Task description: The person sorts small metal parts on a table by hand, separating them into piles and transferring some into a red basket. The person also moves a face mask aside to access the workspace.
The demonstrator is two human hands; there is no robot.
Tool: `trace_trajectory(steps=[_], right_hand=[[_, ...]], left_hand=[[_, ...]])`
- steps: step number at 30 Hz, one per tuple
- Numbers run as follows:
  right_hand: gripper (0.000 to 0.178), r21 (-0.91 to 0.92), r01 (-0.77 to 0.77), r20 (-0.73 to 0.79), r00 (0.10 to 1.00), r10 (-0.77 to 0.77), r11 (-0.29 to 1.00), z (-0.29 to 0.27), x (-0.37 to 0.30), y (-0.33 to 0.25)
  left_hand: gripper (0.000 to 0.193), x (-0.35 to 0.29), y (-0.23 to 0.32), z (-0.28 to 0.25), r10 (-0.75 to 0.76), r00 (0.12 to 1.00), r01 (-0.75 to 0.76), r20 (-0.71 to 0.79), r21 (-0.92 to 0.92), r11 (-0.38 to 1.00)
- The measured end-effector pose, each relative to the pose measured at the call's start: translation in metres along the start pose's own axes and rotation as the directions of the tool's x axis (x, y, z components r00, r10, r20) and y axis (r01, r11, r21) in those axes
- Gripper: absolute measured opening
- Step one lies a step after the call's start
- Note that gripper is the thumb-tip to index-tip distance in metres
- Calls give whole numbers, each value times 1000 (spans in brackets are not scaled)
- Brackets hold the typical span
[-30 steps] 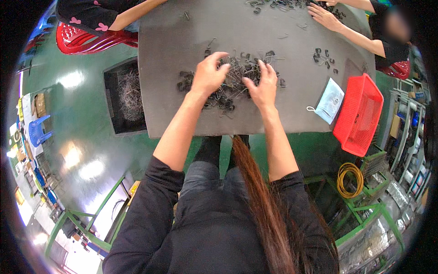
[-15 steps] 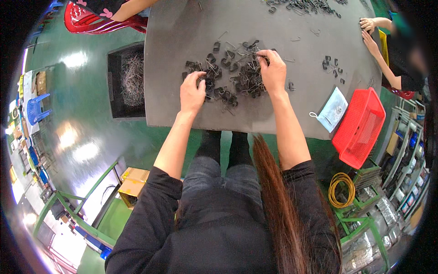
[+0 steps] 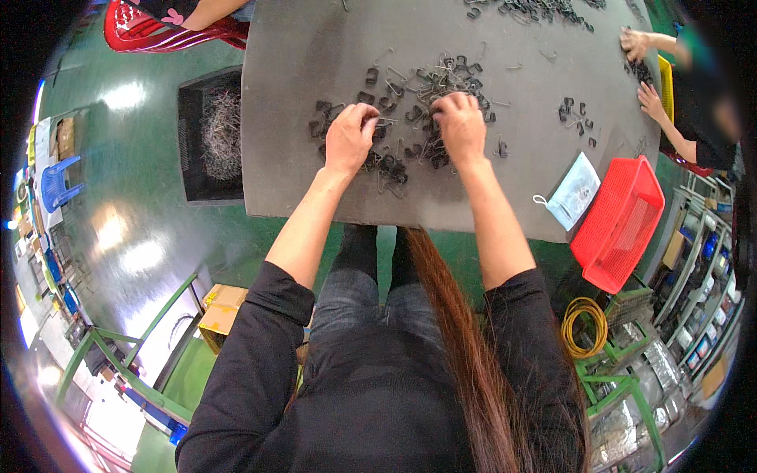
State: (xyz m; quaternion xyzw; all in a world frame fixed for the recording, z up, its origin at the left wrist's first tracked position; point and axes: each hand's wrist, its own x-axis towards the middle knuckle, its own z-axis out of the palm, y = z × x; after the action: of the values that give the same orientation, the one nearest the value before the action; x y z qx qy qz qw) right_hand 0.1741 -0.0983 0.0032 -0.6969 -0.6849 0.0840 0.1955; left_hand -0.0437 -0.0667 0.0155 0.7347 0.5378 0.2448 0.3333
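A loose pile of small black curved clips and thin wire hooks [image 3: 449, 79] lies on the grey table [image 3: 307, 55]. My left hand [image 3: 348, 139] is at the pile's near left, thumb and fingers pinched; a thin wire hook [image 3: 387, 120] sticks out from the fingertips. To its right, my right hand [image 3: 464, 130] reaches into the pile with fingers curled down and closed. Whatever is between those fingers is hidden. More black clips [image 3: 389, 168] lie between the hands and toward the table's near edge.
A red plastic basket [image 3: 619, 225] and a light blue face mask [image 3: 573, 193] are at the near right. Left of the table stands a black crate [image 3: 189, 146] of wire pieces. A co-worker's hands [image 3: 643, 71] work at the right edge. Another pile of clips [image 3: 544, 9] lies far off.
Both hands have come closer together. My left hand moved right, and my right hand moved slightly left and nearer. The co-worker's hands at the right have parted over some dark clips.
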Motion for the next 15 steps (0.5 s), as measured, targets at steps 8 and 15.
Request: trace_trajectory(steps=[8, 15], right_hand=[[19, 30, -16, -178, 984, 21, 999, -7, 34, -10], [43, -157, 244, 107, 967, -229, 957, 36, 26, -24]], left_hand=[[19, -12, -7, -17, -7, 992, 7, -125, -5, 1000], [37, -50, -13, -14, -49, 981, 91, -187, 223, 971]])
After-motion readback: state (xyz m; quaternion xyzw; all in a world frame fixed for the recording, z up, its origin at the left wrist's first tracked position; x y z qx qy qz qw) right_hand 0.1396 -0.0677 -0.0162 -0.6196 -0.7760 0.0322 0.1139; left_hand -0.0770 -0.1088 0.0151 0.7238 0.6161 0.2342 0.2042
